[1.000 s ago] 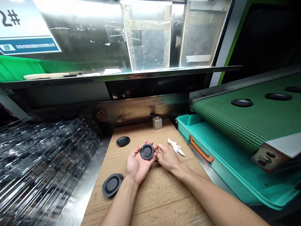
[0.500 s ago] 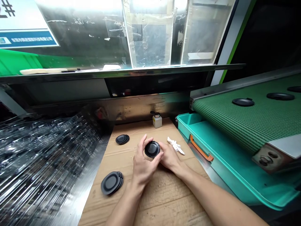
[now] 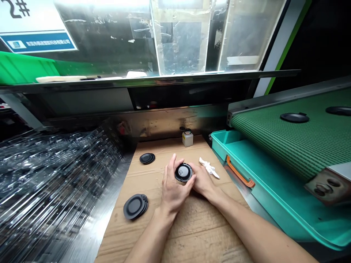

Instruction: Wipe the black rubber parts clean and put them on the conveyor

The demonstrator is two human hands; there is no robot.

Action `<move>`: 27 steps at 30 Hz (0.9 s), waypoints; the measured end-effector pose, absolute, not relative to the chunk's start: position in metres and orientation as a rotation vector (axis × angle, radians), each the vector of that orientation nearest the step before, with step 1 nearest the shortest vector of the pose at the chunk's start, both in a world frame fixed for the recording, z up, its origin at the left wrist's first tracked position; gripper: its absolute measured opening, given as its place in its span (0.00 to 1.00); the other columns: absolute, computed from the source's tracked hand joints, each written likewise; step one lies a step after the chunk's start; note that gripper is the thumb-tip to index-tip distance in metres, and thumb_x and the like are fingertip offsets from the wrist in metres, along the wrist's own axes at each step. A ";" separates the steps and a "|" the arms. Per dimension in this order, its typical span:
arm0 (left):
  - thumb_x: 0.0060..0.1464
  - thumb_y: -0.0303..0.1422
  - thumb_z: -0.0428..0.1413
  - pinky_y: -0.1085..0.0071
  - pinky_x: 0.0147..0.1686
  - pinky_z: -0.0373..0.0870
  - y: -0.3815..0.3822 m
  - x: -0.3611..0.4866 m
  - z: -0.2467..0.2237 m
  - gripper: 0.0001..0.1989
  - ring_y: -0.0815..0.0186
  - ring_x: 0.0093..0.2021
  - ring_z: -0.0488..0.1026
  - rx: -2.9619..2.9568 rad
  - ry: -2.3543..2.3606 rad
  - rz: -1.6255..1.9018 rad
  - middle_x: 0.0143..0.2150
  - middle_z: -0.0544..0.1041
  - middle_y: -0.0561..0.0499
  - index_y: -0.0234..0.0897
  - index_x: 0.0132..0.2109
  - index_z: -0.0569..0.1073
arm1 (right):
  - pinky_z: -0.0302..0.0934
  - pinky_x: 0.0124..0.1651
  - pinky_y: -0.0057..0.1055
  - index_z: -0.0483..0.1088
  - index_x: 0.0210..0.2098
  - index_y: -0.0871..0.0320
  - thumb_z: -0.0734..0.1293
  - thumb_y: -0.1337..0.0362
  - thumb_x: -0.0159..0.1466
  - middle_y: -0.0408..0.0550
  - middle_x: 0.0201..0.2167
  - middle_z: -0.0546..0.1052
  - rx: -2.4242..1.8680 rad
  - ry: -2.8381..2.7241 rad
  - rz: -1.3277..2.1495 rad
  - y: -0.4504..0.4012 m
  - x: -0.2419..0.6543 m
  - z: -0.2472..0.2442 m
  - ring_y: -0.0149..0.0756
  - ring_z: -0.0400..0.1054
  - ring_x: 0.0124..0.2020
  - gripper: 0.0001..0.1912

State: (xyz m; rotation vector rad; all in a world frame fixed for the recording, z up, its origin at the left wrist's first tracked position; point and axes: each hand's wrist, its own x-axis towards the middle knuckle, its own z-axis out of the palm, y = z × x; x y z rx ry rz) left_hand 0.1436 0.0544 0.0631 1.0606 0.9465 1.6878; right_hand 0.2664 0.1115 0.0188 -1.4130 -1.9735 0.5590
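A small round black part (image 3: 183, 172) is held above the cardboard sheet (image 3: 208, 230). My left hand (image 3: 174, 188) grips its left and lower edge between thumb and fingers. Against its right edge, the fingers of my right hand (image 3: 202, 179) are closed on the same part. A fanned stack of larger black discs (image 3: 135, 206) lies on the cardboard at the lower left, and a smaller stack (image 3: 147, 158) sits farther back. White crumpled material (image 3: 209, 168) rests right of my hands. A small square bottle (image 3: 188, 138) stands at the back of the cardboard.
On the right, a green conveyor belt (image 3: 263, 128) carries black discs (image 3: 294, 117) above a teal bin (image 3: 268, 193) with an orange handle. Clear plastic trays (image 3: 55, 182) are piled on the left. A metal shelf edge (image 3: 153, 81) crosses behind, with a green container (image 3: 26, 69).
The round part is tilted differently, and its face now shows a lighter centre with a mark. Both hands keep their grip. The whole view has shifted slightly.
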 end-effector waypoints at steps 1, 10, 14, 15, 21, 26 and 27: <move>0.36 0.14 0.64 0.60 0.63 0.54 0.054 0.143 0.062 0.40 0.55 0.62 0.62 1.072 0.945 1.700 0.53 0.75 0.47 0.43 0.58 0.68 | 0.57 0.32 0.27 0.73 0.39 0.53 0.64 0.63 0.59 0.44 0.29 0.78 -1.417 -1.984 0.550 0.111 0.266 0.019 0.37 0.69 0.30 0.10; 0.51 0.39 0.61 0.54 0.58 0.53 0.080 0.111 0.025 0.08 0.46 0.54 0.64 1.475 1.531 1.396 0.32 0.71 0.45 0.43 0.28 0.72 | 0.55 0.38 0.31 0.74 0.43 0.52 0.58 0.56 0.67 0.48 0.34 0.79 -1.702 -1.958 0.186 0.119 0.272 0.021 0.40 0.72 0.36 0.14; 0.51 0.43 0.59 0.48 0.62 0.41 0.080 0.104 0.013 0.10 0.43 0.60 0.54 1.536 1.590 1.432 0.43 0.69 0.40 0.42 0.33 0.72 | 0.54 0.37 0.32 0.73 0.44 0.52 0.57 0.55 0.67 0.48 0.34 0.79 -1.732 -1.985 0.180 0.121 0.275 0.017 0.42 0.72 0.38 0.15; 0.53 0.43 0.57 0.46 0.62 0.41 0.078 0.104 0.014 0.10 0.43 0.59 0.55 1.595 1.608 1.381 0.45 0.69 0.39 0.42 0.35 0.73 | 0.54 0.37 0.32 0.73 0.44 0.51 0.57 0.55 0.67 0.48 0.34 0.79 -1.739 -1.991 0.184 0.121 0.275 0.017 0.42 0.72 0.38 0.16; 0.40 0.37 0.64 0.45 0.56 0.56 0.055 0.107 0.038 0.18 0.41 0.54 0.61 1.945 1.631 0.882 0.48 0.72 0.37 0.41 0.42 0.76 | 0.53 0.34 0.33 0.73 0.46 0.50 0.56 0.52 0.67 0.49 0.34 0.79 -1.818 -2.010 0.201 0.123 0.275 0.014 0.45 0.72 0.38 0.18; 0.43 0.27 0.59 0.51 0.57 0.57 0.020 0.095 0.050 0.27 0.45 0.55 0.64 2.025 1.545 0.880 0.50 0.74 0.39 0.41 0.54 0.73 | 0.53 0.35 0.33 0.73 0.46 0.49 0.56 0.53 0.67 0.49 0.34 0.79 -1.800 -2.022 0.196 0.124 0.275 0.012 0.46 0.72 0.38 0.18; 0.44 0.27 0.59 0.52 0.58 0.56 0.011 0.087 0.053 0.29 0.45 0.55 0.64 2.023 1.521 0.922 0.52 0.74 0.40 0.42 0.56 0.72 | 0.53 0.35 0.34 0.73 0.46 0.49 0.56 0.53 0.67 0.49 0.34 0.79 -1.795 -2.021 0.198 0.124 0.275 0.013 0.46 0.72 0.38 0.18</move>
